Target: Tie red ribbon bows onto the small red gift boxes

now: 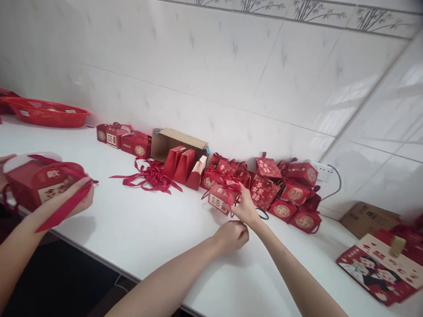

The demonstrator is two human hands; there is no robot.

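Standing before me is the white tiled wall, with the white worktop running along it. I see the red plastic basin at far left and the open cardboard carton near the middle, three upright red packets at its front. The heap of red gift boxes lies right of these, against the wall. At left, a co-worker's hand holds a double-happiness box. Left of centre lies the tangle of red ribbons. My right grip is clamped on the bow-tied gift box at its right end, in front of the heap; I cannot tell whether it touches the worktop. My left grip is curled just nearer to me; I cannot tell whether it encloses anything. Smallest, the black ring lies just right of my right grip.
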